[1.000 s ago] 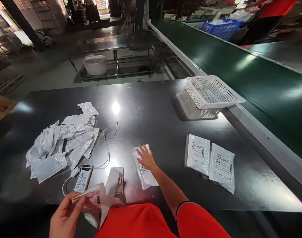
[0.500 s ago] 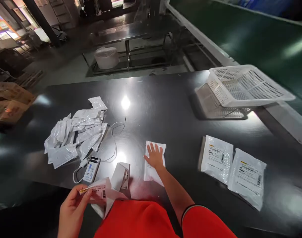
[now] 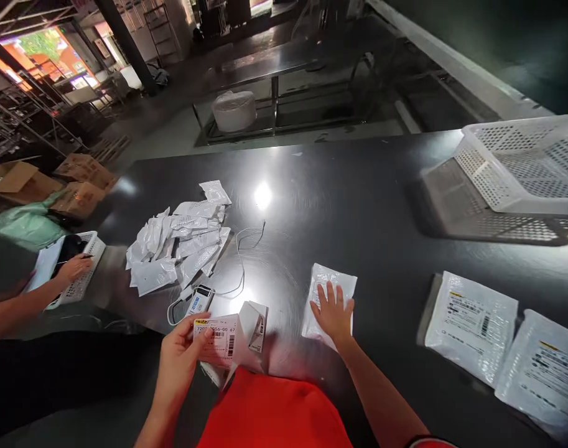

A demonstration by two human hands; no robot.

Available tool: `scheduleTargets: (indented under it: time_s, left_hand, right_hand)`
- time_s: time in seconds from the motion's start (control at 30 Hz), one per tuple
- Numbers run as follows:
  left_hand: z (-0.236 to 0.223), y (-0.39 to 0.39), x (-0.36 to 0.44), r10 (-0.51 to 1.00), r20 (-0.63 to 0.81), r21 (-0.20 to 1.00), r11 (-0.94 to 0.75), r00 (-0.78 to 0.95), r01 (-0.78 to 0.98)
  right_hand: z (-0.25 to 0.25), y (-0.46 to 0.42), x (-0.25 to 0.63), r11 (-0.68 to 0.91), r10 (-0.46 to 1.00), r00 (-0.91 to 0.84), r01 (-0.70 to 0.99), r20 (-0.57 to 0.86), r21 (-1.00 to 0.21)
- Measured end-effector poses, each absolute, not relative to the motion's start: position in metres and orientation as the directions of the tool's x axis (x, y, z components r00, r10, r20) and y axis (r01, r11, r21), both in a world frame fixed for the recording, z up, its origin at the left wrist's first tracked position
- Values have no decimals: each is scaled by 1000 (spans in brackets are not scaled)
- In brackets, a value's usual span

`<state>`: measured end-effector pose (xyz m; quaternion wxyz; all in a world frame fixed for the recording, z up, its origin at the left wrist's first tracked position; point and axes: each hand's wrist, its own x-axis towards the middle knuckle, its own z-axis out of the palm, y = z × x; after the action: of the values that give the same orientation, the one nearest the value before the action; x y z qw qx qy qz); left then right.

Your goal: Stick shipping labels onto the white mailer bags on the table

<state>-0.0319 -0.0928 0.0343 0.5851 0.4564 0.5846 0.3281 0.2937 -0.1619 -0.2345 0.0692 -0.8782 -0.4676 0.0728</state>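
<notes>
Between the thumb and fingers of my left hand [image 3: 183, 351] is the end of a strip of printed shipping labels [image 3: 214, 339], with a barcode and a yellow mark. The strip runs down to a folded stack of labels [image 3: 256, 317] at the table's near edge. My right hand [image 3: 334, 314] lies flat with spread fingers on a white padded mailer [image 3: 337, 277]. Left of the mailer, a small white-and-blue device [image 3: 200, 300] with a cable [image 3: 241, 264] rests on the table. Behind it is a loose pile of small white packets [image 3: 190, 239].
Two labelled mailers [image 3: 473, 323] lie at the right of the dark table [image 3: 349, 199]. A white perforated basket [image 3: 521, 155] stands at the far right. At the left, another person's hand [image 3: 76, 269] is at a smaller white basket [image 3: 85, 283]. Cardboard boxes [image 3: 81, 199] stand beyond.
The view has swung left, bringing the other person's arm and small basket into sight. My left hand now shows the label more squarely. My right hand still lies on the mailer.
</notes>
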Motion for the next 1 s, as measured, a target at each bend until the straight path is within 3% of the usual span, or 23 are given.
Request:
scheduleTargets:
  time_s: [0.07, 0.13, 0.2, 0.27, 0.3, 0.37, 0.5, 0.63, 0.8, 0.9, 1.0]
  left_hand:
    - [35, -92, -29, 931, -342, 929, 315, 125, 195]
    - [36, -91, -25, 943, -305, 939, 274, 133, 209]
    - [39, -91, -20, 952, -282, 946, 255, 123, 199]
    - [43, -91, -15, 954, -273, 951, 249, 126, 182]
    - [45, -91, -13, 955, -265, 954, 240, 133, 182]
    - [47, -91, -11, 958, -235, 957, 198, 165, 213]
    - [45, -94, -14, 964, -161, 952, 95, 214, 290]
    - [41, -97, -15, 950, -218, 957, 163, 224, 241]
    - [36, -97, -15, 815, -400, 912, 401, 419, 90]
    - [30, -97, -18, 847, -343, 939, 294, 406, 178]
    - [26, -99, -19, 900, -236, 932, 104, 366, 347]
  right_hand:
    - [-202, -147, 293, -604, 793, 596, 742, -124, -290]
    - [-155, -133, 279, -563, 794, 596, 645, -121, -518]
    - [-100, -126, 251, -259, 891, 454, 511, 1, -820]
    - [-48, -127, 215, 87, 954, 249, 305, 167, -948]
    - [-26, -129, 196, 180, 960, 174, 221, 221, -958]
    - [7, -134, 166, 222, 965, 117, 114, 234, -968]
    - [23, -134, 137, 71, 974, 217, -39, 61, -997]
    - [14, -132, 137, 20, 976, 215, -147, -12, -989]
    - [11, -141, 138, 45, 956, 292, -107, 12, -993]
    - [15, -144, 142, 144, 916, 375, 28, 144, -989]
    - [25, -142, 160, 257, 871, 419, 57, 256, -965]
